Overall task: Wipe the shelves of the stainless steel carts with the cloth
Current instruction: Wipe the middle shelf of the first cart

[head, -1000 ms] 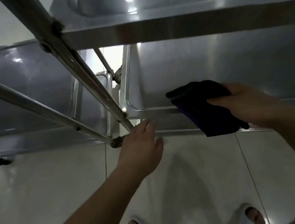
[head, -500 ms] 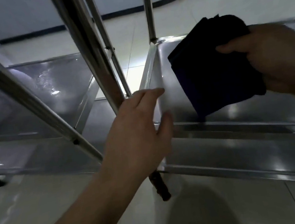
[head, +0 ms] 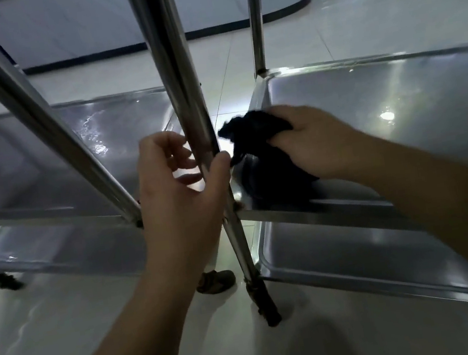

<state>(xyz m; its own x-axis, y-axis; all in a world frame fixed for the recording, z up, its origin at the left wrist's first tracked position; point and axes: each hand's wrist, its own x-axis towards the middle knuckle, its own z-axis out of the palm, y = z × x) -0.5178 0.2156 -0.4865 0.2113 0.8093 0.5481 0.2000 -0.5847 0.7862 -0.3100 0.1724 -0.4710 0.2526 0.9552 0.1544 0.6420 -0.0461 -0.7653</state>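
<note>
Now down on the right cart's middle shelf (head: 381,102), near-left corner: cloth (head: 265,154), lifted half a second ago, bunched under gripping right hand (head: 318,147). Left hand (head: 179,185) curled loosely about post (head: 185,94). Wiping likely starting.

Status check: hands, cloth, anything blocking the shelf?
Left hand curling round cart post. Right hand gripping dark cloth, pressed on right cart's middle shelf, near-left corner. Nothing else on the shelf.
</note>
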